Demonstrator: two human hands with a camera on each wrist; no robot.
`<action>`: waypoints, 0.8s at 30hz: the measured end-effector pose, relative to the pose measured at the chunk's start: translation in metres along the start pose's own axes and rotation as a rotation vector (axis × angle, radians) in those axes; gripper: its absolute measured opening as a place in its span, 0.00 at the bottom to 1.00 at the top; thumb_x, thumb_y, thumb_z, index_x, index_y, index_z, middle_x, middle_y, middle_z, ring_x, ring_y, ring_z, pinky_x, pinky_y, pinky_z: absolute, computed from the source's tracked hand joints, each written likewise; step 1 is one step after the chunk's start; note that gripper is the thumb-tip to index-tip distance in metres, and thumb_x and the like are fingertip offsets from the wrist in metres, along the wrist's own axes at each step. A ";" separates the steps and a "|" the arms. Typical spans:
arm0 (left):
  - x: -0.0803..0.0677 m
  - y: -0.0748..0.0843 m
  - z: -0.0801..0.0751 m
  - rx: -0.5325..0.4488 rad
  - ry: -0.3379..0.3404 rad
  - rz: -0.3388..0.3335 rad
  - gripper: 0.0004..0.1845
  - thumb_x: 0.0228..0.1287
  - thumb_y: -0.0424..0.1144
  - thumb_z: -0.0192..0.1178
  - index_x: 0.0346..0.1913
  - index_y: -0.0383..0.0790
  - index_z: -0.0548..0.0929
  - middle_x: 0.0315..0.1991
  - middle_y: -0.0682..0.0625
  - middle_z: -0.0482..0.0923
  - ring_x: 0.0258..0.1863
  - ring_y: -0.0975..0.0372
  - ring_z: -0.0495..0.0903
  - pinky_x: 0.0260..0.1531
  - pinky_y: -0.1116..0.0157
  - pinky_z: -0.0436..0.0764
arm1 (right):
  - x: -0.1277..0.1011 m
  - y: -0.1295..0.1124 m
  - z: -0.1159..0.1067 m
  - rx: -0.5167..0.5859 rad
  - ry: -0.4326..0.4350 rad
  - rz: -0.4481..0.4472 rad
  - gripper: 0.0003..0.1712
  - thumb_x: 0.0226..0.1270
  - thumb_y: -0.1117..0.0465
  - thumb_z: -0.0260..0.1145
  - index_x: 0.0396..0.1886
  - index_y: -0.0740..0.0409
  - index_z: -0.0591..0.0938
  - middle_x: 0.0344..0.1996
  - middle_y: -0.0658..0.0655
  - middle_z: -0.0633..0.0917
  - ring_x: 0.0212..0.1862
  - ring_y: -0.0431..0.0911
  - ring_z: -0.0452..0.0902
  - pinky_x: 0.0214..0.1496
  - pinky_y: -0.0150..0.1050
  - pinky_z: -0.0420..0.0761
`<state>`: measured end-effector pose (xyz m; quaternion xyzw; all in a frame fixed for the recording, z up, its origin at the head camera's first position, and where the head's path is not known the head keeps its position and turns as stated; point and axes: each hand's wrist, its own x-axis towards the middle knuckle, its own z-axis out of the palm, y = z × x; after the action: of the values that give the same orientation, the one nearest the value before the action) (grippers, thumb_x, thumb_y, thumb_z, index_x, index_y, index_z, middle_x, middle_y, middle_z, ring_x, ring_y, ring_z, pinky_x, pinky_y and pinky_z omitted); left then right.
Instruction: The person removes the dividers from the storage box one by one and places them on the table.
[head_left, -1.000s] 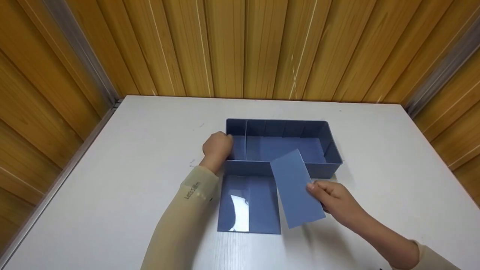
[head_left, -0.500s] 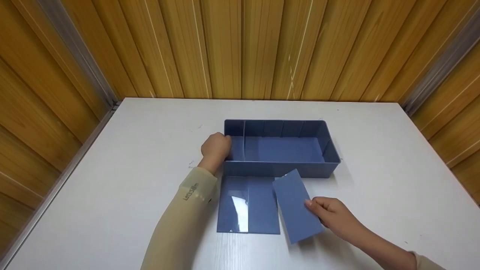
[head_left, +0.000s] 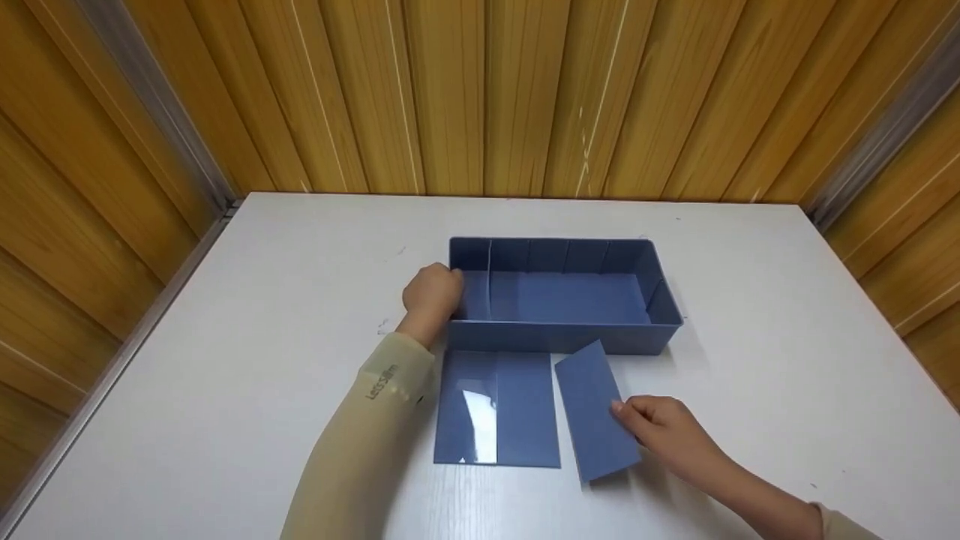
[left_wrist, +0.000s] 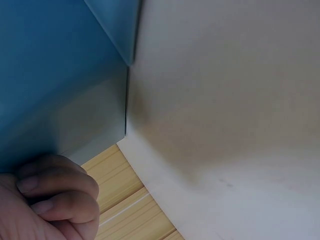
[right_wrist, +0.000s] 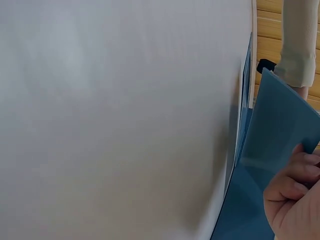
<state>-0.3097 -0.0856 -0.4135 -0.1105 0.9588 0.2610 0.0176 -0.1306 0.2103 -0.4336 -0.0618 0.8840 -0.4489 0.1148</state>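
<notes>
The left hand point(head_left: 433, 294) is gripping the left end wall of a blue plastic organizer tray point(head_left: 564, 337), its fingers point(left_wrist: 55, 187) curling against the outside of that wall while the thumb side is lying at the rim. The tray is sitting near the middle of the white worktop point(head_left: 225, 360), with one thin divider point(head_left: 490, 279) standing upright in the slots close to its left end.

The right hand point(head_left: 664, 431) is pinching a loose blue divider panel point(head_left: 596, 409) by its right long edge, fingers clenched on it; in the right wrist view the panel point(right_wrist: 280, 125) is tilting up off the worktop rather than lying flat. It is sitting just in front of the tray, its far corner close to the tray's front wall.

Two more blue panels point(head_left: 497, 409) are lying flat side by side on the worktop, just left of the held one and touching the tray's front wall. Wooden slat walls point(head_left: 480, 90) are surrounding the worktop.
</notes>
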 end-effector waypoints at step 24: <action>-0.001 0.001 0.000 0.015 -0.013 -0.008 0.25 0.80 0.50 0.44 0.45 0.35 0.87 0.44 0.41 0.89 0.32 0.56 0.78 0.41 0.54 0.85 | 0.015 -0.002 0.008 -0.358 -0.044 0.036 0.32 0.76 0.55 0.60 0.09 0.48 0.63 0.10 0.43 0.61 0.19 0.39 0.56 0.23 0.30 0.56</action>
<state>-0.3088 -0.0851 -0.4127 -0.1124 0.9602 0.2543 0.0255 -0.1427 0.2001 -0.4389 -0.0753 0.9480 -0.2809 0.1295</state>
